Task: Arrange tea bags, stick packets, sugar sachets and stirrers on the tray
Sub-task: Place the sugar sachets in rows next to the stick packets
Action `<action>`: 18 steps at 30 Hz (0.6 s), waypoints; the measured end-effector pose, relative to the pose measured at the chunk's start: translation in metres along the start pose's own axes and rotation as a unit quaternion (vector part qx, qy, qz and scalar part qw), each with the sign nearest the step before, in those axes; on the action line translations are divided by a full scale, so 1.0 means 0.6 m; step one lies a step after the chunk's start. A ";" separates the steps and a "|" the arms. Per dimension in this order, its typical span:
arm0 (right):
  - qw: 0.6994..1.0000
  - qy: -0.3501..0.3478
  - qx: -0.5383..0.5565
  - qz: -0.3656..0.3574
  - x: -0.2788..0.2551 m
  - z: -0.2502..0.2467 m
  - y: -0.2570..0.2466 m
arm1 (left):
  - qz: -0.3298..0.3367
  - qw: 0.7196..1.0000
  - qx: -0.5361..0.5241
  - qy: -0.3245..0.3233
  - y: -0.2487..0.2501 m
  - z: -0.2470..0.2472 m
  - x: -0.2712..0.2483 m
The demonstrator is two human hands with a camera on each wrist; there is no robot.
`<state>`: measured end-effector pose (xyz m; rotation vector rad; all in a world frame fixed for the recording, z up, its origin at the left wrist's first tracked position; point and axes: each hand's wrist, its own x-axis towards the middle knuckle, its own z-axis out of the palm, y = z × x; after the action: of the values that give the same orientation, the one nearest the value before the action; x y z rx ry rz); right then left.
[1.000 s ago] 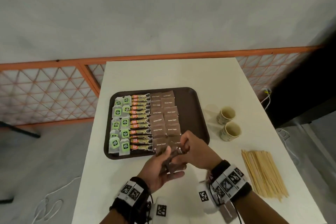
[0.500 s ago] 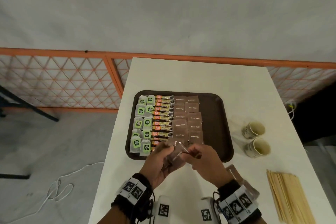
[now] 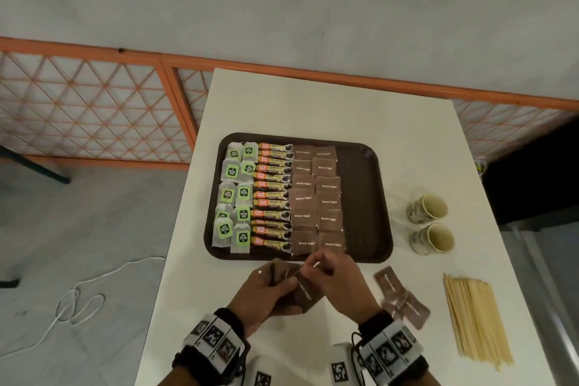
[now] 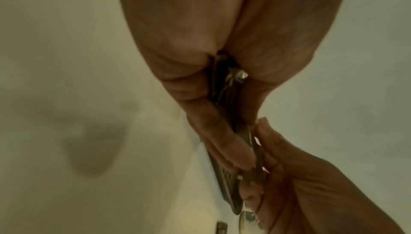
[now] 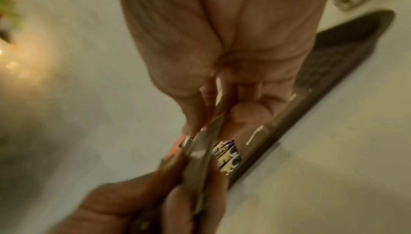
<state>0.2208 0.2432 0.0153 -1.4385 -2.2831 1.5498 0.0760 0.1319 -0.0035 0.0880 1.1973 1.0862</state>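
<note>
At six o'clock of the tray [image 3: 366, 197], our left hand [image 3: 266, 294] grips stacked sugar sachets [image 3: 302, 290] while our right hand [image 3: 340, 283] pinches one.

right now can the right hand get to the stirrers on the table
Probably yes, but not at once. The wooden stirrers lie uncovered on the table to the right hand's own side, nothing between them but loose sachets. The right hand is busy pinching a brown sugar sachet from the left hand's stack.

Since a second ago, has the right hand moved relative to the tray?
Yes: the right hand has drawn back from over the tray, toward the person.
</note>
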 end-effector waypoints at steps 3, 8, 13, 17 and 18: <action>0.995 0.027 0.090 0.043 0.000 0.008 -0.007 | 0.025 0.993 -0.099 0.051 0.011 0.004 0.012; 0.972 0.069 0.189 0.118 0.019 0.007 -0.012 | 0.025 0.994 -0.083 0.070 0.027 0.008 0.017; 0.981 0.082 0.109 0.139 0.086 -0.016 0.009 | 0.020 0.993 -0.066 0.096 0.021 -0.022 0.008; 0.981 0.100 0.058 0.154 0.121 -0.010 0.025 | 0.019 0.994 -0.092 0.058 0.033 -0.030 -0.008; 0.982 0.105 0.031 0.151 0.125 -0.008 0.026 | 0.019 0.993 -0.103 0.051 0.039 -0.029 -0.012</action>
<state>0.1909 0.2997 -0.0268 -1.8999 -1.9536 1.4337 0.0480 0.1312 0.0078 -0.1064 1.1704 1.2542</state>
